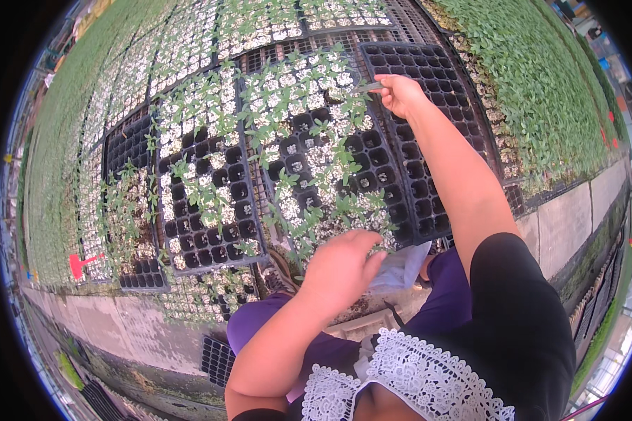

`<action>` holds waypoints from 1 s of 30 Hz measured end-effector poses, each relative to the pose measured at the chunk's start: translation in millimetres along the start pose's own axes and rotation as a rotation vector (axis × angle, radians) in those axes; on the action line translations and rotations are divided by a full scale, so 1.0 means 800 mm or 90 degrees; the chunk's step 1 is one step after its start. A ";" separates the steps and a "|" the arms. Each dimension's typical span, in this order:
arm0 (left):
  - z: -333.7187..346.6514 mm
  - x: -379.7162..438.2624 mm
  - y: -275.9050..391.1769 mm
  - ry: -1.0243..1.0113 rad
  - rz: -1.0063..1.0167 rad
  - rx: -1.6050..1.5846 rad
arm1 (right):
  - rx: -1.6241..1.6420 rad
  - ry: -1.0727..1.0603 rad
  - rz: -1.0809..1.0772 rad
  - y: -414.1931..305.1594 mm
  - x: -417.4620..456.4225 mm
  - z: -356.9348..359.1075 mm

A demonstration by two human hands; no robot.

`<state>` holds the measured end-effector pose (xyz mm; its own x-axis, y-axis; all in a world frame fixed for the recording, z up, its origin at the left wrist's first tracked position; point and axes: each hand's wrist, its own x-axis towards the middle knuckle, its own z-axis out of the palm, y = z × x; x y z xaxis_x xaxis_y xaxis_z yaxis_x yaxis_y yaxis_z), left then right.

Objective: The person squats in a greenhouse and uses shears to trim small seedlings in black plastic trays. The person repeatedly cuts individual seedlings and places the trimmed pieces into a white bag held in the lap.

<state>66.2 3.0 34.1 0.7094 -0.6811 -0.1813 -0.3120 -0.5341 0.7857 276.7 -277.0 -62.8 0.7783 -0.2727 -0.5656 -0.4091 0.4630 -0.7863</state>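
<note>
My right hand [400, 94] pinches a thin metal tool [367, 88], possibly tweezers, at the far right part of a black plug tray [371, 158]. The tool's tip is among the leaves there, beside a dark gap in the white potting mix. Green seedlings [347, 158] fill some cells of this tray; other cells are dark, several with bits of white mix at the bottom. Slightly blurred, my left hand [342, 266] hovers over the tray's near edge, thumb and fingers apart and nothing visible between them. Its palm side is hidden.
A dark-celled plug tray [426, 173] lies to the right, under my right forearm. To the left sits a partly planted tray [210, 194]. Dense seedlings [542, 89] cover the right side. Clear plastic [400, 268] lies between my knees, and a concrete edge [558, 231] runs alongside.
</note>
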 end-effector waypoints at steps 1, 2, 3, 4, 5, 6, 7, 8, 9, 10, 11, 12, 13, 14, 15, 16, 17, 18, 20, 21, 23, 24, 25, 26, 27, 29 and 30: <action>-0.005 0.001 -0.001 0.035 -0.010 -0.008 | 0.030 -0.022 0.003 0.002 -0.004 -0.007; -0.011 0.003 -0.001 0.069 -0.019 -0.017 | 0.060 -0.044 0.005 0.005 -0.009 -0.015; -0.017 0.004 -0.002 0.104 -0.027 -0.025 | 0.089 -0.066 0.007 0.005 -0.017 -0.024; -0.019 0.003 -0.006 0.154 -0.033 -0.040 | 0.087 -0.140 0.002 0.002 -0.027 -0.034; -0.020 0.004 -0.014 0.201 -0.038 -0.062 | 0.058 -0.183 -0.007 -0.005 -0.035 -0.044; -0.024 0.002 -0.015 0.215 -0.061 -0.076 | 0.029 -0.227 -0.012 -0.018 -0.053 -0.048; -0.027 0.002 -0.015 0.227 -0.082 -0.094 | -0.002 -0.266 -0.020 -0.034 -0.073 -0.055; -0.027 0.000 -0.015 0.224 -0.101 -0.113 | -0.038 -0.333 -0.020 -0.047 -0.092 -0.067; -0.024 -0.002 -0.015 0.217 -0.102 -0.133 | -0.072 -0.402 -0.020 -0.059 -0.113 -0.074; -0.020 -0.003 -0.014 0.212 -0.099 -0.153 | -0.124 -0.449 -0.046 -0.067 -0.143 -0.075; -0.017 -0.003 -0.014 0.207 -0.096 -0.172 | -0.196 -0.502 -0.037 -0.073 -0.169 -0.080; -0.017 -0.005 -0.012 0.192 -0.088 -0.166 | -0.316 -0.424 -0.071 -0.071 -0.199 -0.073; -0.014 -0.009 -0.012 0.202 -0.070 -0.137 | -0.434 -0.351 -0.104 -0.066 -0.224 -0.064; -0.009 -0.010 -0.011 0.208 -0.043 -0.111 | -0.464 -0.329 -0.153 -0.065 -0.242 -0.063; -0.004 -0.011 -0.010 0.214 -0.018 -0.084 | -0.492 -0.307 -0.202 -0.064 -0.258 -0.064; 0.000 -0.012 -0.008 0.207 -0.023 -0.094 | -0.481 -0.301 -0.214 -0.056 -0.272 -0.060; 0.002 -0.014 -0.001 0.216 -0.022 -0.078 | -0.475 -0.294 -0.212 -0.048 -0.291 -0.048; 0.006 -0.014 0.004 0.243 0.022 -0.068 | -0.493 -0.355 -0.210 -0.041 -0.311 -0.035; 0.008 -0.014 0.005 0.202 0.055 -0.052 | -0.480 -0.477 -0.199 -0.029 -0.344 -0.010; 0.006 -0.012 0.002 0.134 0.048 -0.052 | -0.452 -0.530 -0.190 -0.028 -0.355 0.001; -0.007 -0.018 -0.009 0.092 0.003 -0.052 | -0.486 -0.568 -0.374 -0.037 -0.359 0.017; -0.016 -0.023 -0.014 0.120 -0.030 -0.052 | -0.433 -0.535 -0.404 -0.049 -0.355 0.022; -0.021 -0.023 -0.017 0.144 -0.056 -0.055 | -0.384 -0.494 -0.431 -0.062 -0.345 0.023; -0.031 -0.028 -0.025 0.186 -0.059 -0.005 | -0.339 -0.456 -0.462 -0.062 -0.331 0.031; -0.041 -0.028 -0.031 0.158 -0.109 0.040 | -0.295 -0.413 -0.492 -0.057 -0.313 0.036; -0.060 -0.033 -0.043 0.097 -0.216 0.132 | -0.325 -0.374 -0.402 -0.024 -0.300 0.079; -0.063 -0.039 -0.055 0.101 -0.255 0.161 | -0.340 -0.423 -0.374 0.003 -0.284 0.100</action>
<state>89.9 72.7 35.4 0.8861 -0.3233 -0.3322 -0.1245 -0.8563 0.5012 137.1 -146.4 84.1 0.9631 0.2609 0.0661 0.0877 -0.0720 -0.9935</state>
